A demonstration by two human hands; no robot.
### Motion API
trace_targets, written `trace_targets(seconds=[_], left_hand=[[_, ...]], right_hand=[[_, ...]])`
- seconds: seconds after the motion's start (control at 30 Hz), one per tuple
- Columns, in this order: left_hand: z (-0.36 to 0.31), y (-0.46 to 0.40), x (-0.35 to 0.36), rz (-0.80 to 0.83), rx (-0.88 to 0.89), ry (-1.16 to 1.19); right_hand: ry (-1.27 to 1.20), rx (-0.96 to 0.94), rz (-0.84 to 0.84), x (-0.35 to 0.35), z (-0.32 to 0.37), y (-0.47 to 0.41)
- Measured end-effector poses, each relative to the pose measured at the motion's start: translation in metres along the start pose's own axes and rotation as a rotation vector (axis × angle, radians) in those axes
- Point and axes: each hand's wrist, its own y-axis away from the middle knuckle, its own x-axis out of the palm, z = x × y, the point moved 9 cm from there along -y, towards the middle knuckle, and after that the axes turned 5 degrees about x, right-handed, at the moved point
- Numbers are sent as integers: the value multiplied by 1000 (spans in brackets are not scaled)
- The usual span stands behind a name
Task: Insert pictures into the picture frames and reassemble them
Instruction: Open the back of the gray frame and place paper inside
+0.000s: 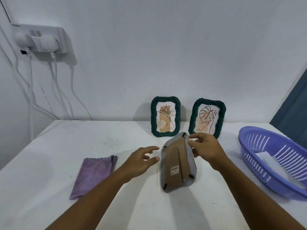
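The right hand (205, 147) pinches the upper right edge of a grey picture frame (177, 163), held back-side up just above the white surface (166, 209), while the left hand (142, 159) hovers beside it with relaxed fingers, holding nothing. At the right, a purple slotted basket (259, 145) holds white sheets (272, 161). Two green frames (165, 116) with pictures in them stand against the wall.
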Motion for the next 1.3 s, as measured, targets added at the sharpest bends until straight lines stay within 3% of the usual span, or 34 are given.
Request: trace_targets(seconds=[0.3,0.53,0.77,1.03,1.3], left_hand=[[40,7,11,-48,177,-153],[49,23,19,-125,213,-283],[45,21,14,-194,256,-288],[46,6,6,-204,285,-451],[42,9,6,-227,303,-481]], right_hand=[[-17,64,170,45,-69,2],[346,-178,187,68,-75,-2],[242,-259,178,71,-74,-4],[287,-423,146,79,-71,-2],[396,-421,152,84,-77,-6]])
